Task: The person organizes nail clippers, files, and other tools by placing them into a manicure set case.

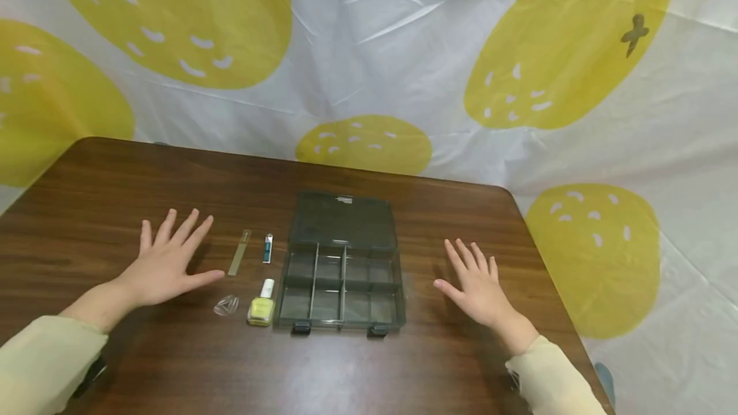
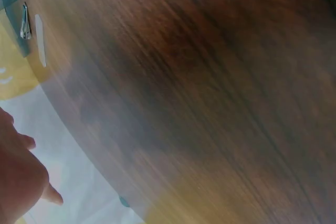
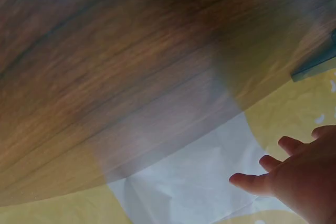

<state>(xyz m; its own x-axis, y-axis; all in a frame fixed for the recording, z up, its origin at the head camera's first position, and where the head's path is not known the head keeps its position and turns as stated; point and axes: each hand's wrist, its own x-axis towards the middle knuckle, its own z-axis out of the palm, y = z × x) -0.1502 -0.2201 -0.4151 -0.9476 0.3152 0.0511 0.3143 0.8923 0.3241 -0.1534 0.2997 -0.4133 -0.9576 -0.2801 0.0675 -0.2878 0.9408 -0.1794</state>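
My left hand is spread over the left part of the table, fingers straight and nothing in them. Near its thumb lie a narrow nail file and a small clear triangular piece. A nail clipper with a blue face lies a little farther right. Between these and the box stands a nail polish bottle, yellow with a white cap. The dark see-through divided box lies with its lid laid back, its compartments bare. To its right, my right hand is spread and holds nothing.
The brown wooden table has rounded far corners. Behind it hangs a white cloth with large yellow fruit shapes. Two dark latches stick out from the box's front edge.
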